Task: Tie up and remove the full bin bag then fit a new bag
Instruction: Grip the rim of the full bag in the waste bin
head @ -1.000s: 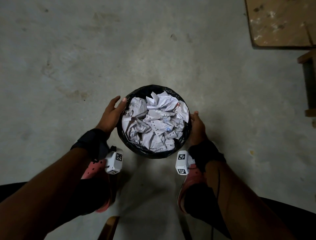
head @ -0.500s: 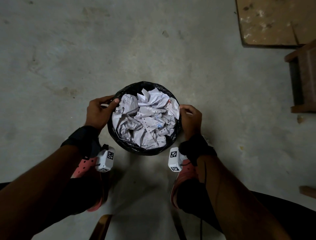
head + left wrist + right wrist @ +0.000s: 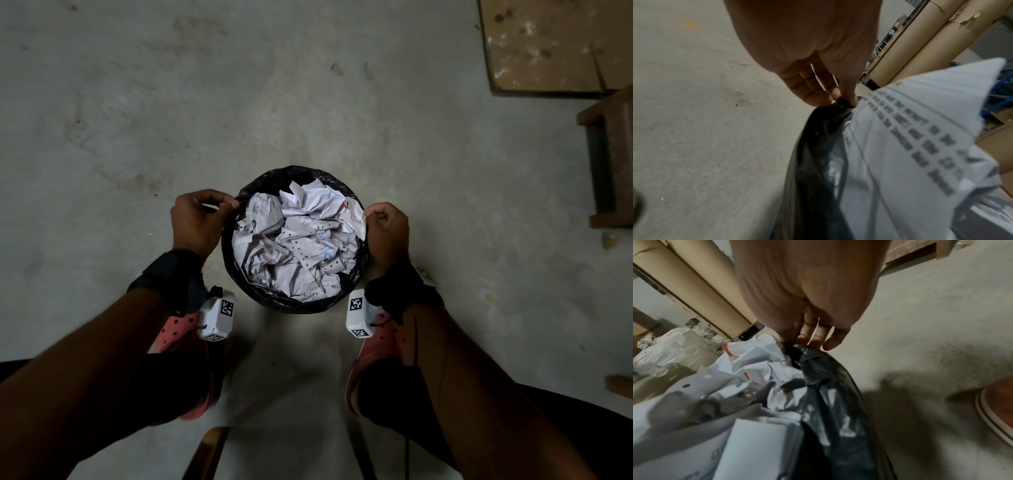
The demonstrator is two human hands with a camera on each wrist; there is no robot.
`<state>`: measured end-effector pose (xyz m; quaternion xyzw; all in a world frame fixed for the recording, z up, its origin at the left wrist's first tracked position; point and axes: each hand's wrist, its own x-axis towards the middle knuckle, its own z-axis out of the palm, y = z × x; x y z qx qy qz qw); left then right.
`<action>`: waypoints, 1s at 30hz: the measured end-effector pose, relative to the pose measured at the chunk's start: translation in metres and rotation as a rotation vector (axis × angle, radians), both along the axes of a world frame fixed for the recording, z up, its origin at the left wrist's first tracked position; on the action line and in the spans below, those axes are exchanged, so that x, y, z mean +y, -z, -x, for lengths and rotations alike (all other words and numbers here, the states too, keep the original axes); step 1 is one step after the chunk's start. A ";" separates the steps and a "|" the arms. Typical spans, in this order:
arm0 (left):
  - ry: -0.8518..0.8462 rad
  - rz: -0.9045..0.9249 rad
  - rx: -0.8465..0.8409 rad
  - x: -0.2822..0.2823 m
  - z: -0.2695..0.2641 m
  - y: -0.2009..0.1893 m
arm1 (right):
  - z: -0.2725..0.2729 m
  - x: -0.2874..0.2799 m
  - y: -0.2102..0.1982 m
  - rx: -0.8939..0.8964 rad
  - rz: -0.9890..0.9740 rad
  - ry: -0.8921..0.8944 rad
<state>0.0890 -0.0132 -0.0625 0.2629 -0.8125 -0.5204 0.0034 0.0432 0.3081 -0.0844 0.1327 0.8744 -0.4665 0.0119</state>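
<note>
Bin bag (image 3: 294, 301), black, pinched at its rim on both sides: left hand (image 3: 195, 222) thumb and fingers (image 3: 818, 95) nip a fold at the bag's left edge, right hand (image 3: 387, 229) fingers (image 3: 807, 335) curl closed on a bunched fold at its right edge. Bag sits on the concrete floor (image 3: 137, 102), mouth untied, heaped with crumpled paper (image 3: 294, 240). Pink shoes (image 3: 174, 329) just near-side of the bag; wooden board (image 3: 548, 44) well beyond it, far right.
</note>
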 end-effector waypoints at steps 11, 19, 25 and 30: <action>0.148 0.038 0.075 0.002 -0.011 -0.009 | -0.012 0.002 -0.008 -0.034 0.055 -0.103; -0.036 -0.486 -0.228 -0.011 -0.025 0.003 | -0.019 0.003 0.018 -0.267 0.307 0.194; -0.088 -0.600 -0.332 -0.005 -0.033 0.010 | -0.033 0.011 0.031 -0.699 0.490 0.137; -0.106 -0.531 -0.258 0.003 -0.030 0.008 | -0.033 0.009 0.014 -0.625 0.408 0.125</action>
